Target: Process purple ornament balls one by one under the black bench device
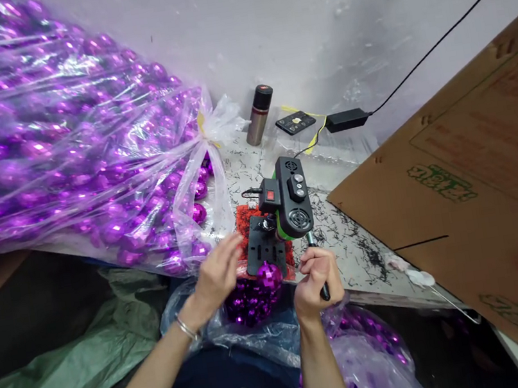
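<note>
My right hand (317,276) is wrapped round the black-tipped lever handle (325,292) of a small black and green bench machine (293,195). My left hand (219,271) is beside the machine's slotted black base plate (264,248), its fingers stretched out, slightly blurred, with nothing seen in them. A shiny purple disco-ball ornament (269,275) is at the plate's front edge. Just below it, more purple faceted balls (248,302) lie in clear plastic over my lap. Under the machine is a red mat (245,217).
A large clear bag of purple balls (56,140) fills the left. A steel flask (259,116), a dark phone-like item (296,122) and a black power adapter (348,120) stand or lie behind the machine. A cardboard box (472,188) leans at right. Black scraps litter the white tabletop (338,234).
</note>
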### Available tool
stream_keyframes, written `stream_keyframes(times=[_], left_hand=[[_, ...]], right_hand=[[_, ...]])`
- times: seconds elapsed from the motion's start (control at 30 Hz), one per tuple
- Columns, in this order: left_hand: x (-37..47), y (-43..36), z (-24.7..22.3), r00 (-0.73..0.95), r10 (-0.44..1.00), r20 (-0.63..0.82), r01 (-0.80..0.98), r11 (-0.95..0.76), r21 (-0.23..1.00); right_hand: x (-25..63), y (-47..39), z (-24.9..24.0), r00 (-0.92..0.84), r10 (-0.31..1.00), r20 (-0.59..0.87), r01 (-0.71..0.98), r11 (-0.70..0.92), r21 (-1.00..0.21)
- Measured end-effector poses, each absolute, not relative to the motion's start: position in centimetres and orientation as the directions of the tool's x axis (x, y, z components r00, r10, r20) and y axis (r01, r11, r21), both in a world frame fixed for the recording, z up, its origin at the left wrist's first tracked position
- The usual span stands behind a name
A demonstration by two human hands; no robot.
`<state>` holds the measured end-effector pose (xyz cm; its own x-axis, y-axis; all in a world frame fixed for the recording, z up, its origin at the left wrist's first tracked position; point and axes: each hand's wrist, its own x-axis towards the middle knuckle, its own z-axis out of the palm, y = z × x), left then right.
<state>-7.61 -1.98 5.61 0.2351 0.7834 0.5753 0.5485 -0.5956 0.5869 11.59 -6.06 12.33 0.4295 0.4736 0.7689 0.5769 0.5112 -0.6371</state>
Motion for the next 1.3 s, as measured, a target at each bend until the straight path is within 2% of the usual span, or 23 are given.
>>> stream_keyframes(times=[0.1,0.17,0.27,0.33,0.37,0.43,0.5,0.53,0.6,0.63,0.73,0.83,0.97,1.13,1.3], left_hand=[[-10.1,3.8,7.5,0.105,0.908,0.405,0.742,-0.342,0.576],[-11.2,6.9,8.2,0.064,0.962,0.265,0.855,-0.190,0.482],[-11.9,9.0,8.8,0.048,0.992,0.119,0.936,-0.086,0.342],[-12.1,9.2,9.1,0.020,0.998,0.065,0.930,-0.042,0.364],[-12.2,9.1,9.4,-0.003,0.999,0.046,0.904,-0.017,0.426],[-12.4,8.8,9.9,-0.041,0.999,0.012,0.761,0.024,0.648],[-12.4,8.2,10.4,-0.045,0.998,-0.032,0.455,0.049,0.889],[-12.2,7.8,10.7,-0.027,0.998,-0.059,0.271,0.064,0.961],[-11.5,6.5,10.9,0.054,0.992,-0.115,-0.029,0.117,0.993],[-10.9,5.8,10.9,0.106,0.984,-0.146,-0.121,0.159,0.980],[-8.8,3.3,10.3,0.235,0.942,-0.239,-0.254,0.297,0.920],[-6.8,1.2,8.9,0.278,0.916,-0.290,-0.295,0.369,0.881],[-5.1,-0.3,6.6,0.225,0.940,-0.255,-0.194,0.300,0.934],[-4.4,-0.3,4.6,0.149,0.987,-0.058,0.027,0.055,0.998],[-3.7,0.2,3.2,0.153,0.978,0.140,0.250,-0.176,0.952]], right_hand=[[11.6,-6.1,11.8,0.426,0.469,0.774,0.576,0.518,-0.632],[11.8,-6.2,11.9,0.400,0.484,0.779,0.588,0.517,-0.622],[11.9,-6.3,12.2,0.376,0.489,0.787,0.594,0.524,-0.610],[11.9,-6.3,12.3,0.378,0.479,0.792,0.596,0.529,-0.604],[11.9,-6.3,12.3,0.380,0.477,0.792,0.597,0.528,-0.604],[11.8,-6.3,12.5,0.383,0.481,0.789,0.598,0.522,-0.609],[11.8,-6.2,12.9,0.386,0.484,0.786,0.597,0.519,-0.612],[11.8,-6.2,13.2,0.388,0.483,0.785,0.596,0.518,-0.614],[11.7,-6.0,14.0,0.397,0.479,0.782,0.597,0.513,-0.617],[11.7,-5.9,14.5,0.405,0.479,0.779,0.596,0.508,-0.622],[11.8,-5.7,15.8,0.418,0.492,0.764,0.590,0.492,-0.640],[11.8,-5.5,16.5,0.411,0.496,0.765,0.592,0.493,-0.638],[11.9,-5.4,16.7,0.393,0.486,0.780,0.602,0.505,-0.619],[11.9,-5.5,16.6,0.379,0.501,0.778,0.599,0.508,-0.619],[11.9,-5.6,16.5,0.366,0.501,0.784,0.605,0.512,-0.610]])
